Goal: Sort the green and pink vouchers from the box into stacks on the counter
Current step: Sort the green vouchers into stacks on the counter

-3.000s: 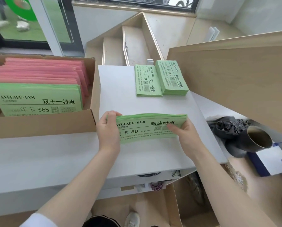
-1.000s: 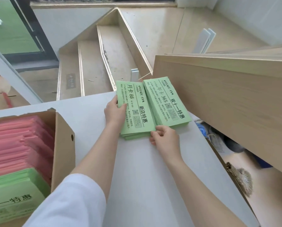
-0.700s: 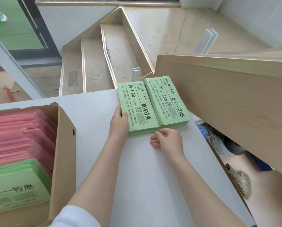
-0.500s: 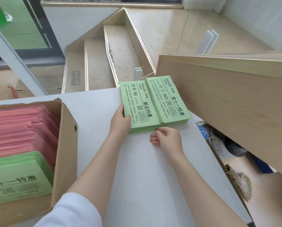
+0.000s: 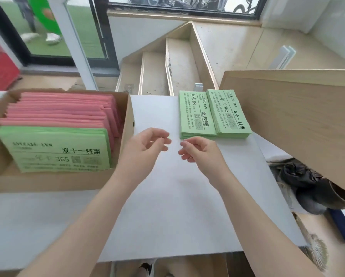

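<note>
Head view
Left hand [image 5: 145, 145]: above the counter [image 5: 167, 206], fingers loosely curled, holding nothing.
Right hand [image 5: 200, 151]: near the left hand, fingers loosely curled, holding nothing.
Green voucher stacks [image 5: 213, 114]: two, side by side, touching, at the counter's far right corner.
Cardboard box [image 5: 53, 181]: on the counter's left side, pink vouchers [image 5: 63, 108] behind green vouchers [image 5: 57, 148].

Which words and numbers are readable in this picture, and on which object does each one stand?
"月卡 88" and "新店特惠": left green voucher stack on the counter.
"年卡 365" and "双十一特惠": right green voucher stack on the counter.
"双十一特惠" and "365": green vouchers at the front of the cardboard box.
The header line, QR codes and fine print on all three are too small or blurred to read.
The pink vouchers show no text.
</note>
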`<action>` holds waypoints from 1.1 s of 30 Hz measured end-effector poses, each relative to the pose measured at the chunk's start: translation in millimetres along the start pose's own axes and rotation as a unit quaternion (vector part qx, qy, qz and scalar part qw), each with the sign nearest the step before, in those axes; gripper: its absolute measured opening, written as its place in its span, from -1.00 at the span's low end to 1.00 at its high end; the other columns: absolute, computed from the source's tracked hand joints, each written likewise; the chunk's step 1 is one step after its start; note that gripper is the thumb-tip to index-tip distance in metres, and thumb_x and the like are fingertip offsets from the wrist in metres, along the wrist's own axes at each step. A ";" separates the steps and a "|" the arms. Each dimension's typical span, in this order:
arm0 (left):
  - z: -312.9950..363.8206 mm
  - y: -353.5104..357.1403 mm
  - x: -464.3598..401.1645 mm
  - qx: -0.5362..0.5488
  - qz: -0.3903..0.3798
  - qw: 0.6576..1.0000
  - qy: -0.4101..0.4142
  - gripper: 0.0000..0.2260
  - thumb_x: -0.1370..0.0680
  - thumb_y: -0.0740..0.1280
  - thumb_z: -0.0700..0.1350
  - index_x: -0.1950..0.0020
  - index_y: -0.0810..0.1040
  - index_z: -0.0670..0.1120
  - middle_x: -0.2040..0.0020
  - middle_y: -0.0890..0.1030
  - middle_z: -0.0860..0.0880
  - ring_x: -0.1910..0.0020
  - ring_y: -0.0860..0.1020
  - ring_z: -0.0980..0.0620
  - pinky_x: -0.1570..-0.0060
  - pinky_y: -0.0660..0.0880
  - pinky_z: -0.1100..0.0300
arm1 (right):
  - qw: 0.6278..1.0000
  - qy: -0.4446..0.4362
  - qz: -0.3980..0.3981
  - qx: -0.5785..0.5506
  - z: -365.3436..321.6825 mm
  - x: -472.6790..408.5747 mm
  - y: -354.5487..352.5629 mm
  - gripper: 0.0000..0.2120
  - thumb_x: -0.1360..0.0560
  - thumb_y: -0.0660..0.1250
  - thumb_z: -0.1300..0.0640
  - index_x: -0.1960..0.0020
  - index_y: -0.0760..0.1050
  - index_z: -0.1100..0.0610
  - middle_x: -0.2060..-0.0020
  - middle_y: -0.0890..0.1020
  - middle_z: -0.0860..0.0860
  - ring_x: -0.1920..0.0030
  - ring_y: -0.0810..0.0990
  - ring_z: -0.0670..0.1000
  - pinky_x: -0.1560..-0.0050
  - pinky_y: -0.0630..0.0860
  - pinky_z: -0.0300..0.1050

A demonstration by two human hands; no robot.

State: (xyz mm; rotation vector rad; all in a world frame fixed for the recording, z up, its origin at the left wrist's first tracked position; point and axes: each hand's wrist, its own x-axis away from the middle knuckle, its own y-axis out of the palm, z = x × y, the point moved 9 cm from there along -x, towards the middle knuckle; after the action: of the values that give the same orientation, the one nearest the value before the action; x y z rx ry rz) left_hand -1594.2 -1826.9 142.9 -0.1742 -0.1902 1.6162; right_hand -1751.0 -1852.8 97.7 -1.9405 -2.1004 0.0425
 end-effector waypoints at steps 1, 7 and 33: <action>3.5 -13.5 9.2 -0.011 -0.003 1.000 0.011 -0.80 -0.55 0.23 -0.25 0.08 0.56 0.02 0.15 0.65 0.08 0.19 0.61 0.17 0.02 0.49 0.21 | 1.000 -0.018 -0.016 -0.006 -9.7 4.6 12.6 -0.91 -0.53 0.28 0.20 0.04 0.55 0.17 0.30 0.64 0.00 0.32 0.58 -0.10 0.22 0.49 -0.27; 9.3 -123.1 26.3 -0.173 0.068 0.981 0.055 -0.82 -0.55 0.24 -0.24 0.05 0.54 0.03 0.15 0.63 0.12 0.20 0.58 0.14 0.32 0.43 0.36 | 0.988 -0.129 -0.074 0.032 -61.1 29.5 79.8 -0.82 -0.52 0.25 0.28 0.11 0.55 0.05 0.30 0.63 -0.03 0.29 0.56 -0.10 0.20 0.44 -0.34; -53.6 -254.7 -35.4 -0.546 -0.120 0.793 0.242 -0.67 -0.52 0.30 0.00 -0.25 0.43 -0.07 -0.16 0.45 -0.04 -0.19 0.39 -0.05 -0.15 0.29 0.11 | 0.847 -0.147 0.009 0.511 -120.2 6.1 279.7 -0.71 -0.50 0.31 0.14 -0.22 0.42 0.09 -0.14 0.49 -0.01 -0.18 0.37 0.04 -0.12 0.29 -0.12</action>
State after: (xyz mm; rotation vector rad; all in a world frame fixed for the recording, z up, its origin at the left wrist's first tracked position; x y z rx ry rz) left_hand -1332.5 -1848.3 148.8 -1.3853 -0.7059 0.9820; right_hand -1452.3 -1839.9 155.5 -1.2959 -1.6079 1.2506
